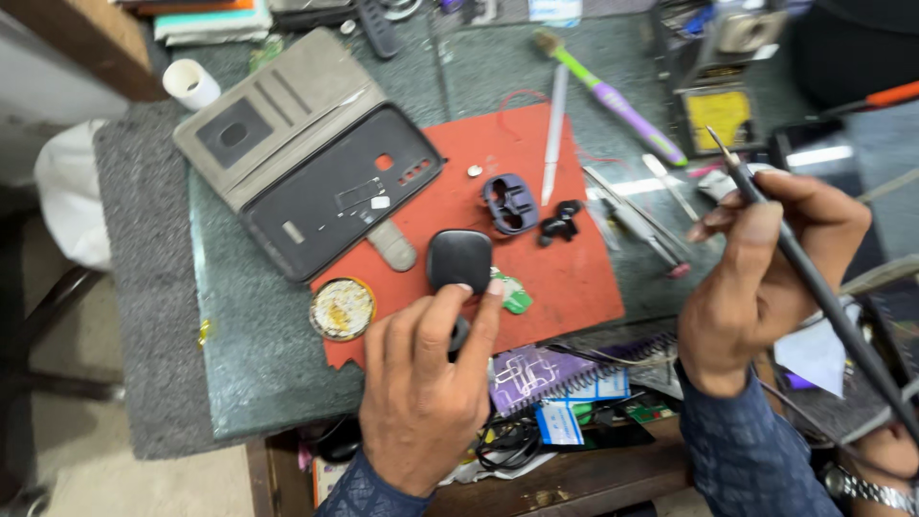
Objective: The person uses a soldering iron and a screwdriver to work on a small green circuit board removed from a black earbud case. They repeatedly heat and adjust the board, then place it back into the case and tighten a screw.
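Black earbud case point(459, 258) sits on the red mat point(565, 278), its near edge pinched by the fingertips of the left hand point(421, 393). Off to the right, the right hand point(766, 268) is closed around a soldering iron point(814, 278), tip raised. Beneath the mat lies a green stone bench point(249, 354), crowded with a grey wallet phone cover point(306, 153) and a round flux tin point(342, 308).

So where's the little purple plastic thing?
The purple plastic piece lies on the red mat, mid-view, between the white stick and the black case.
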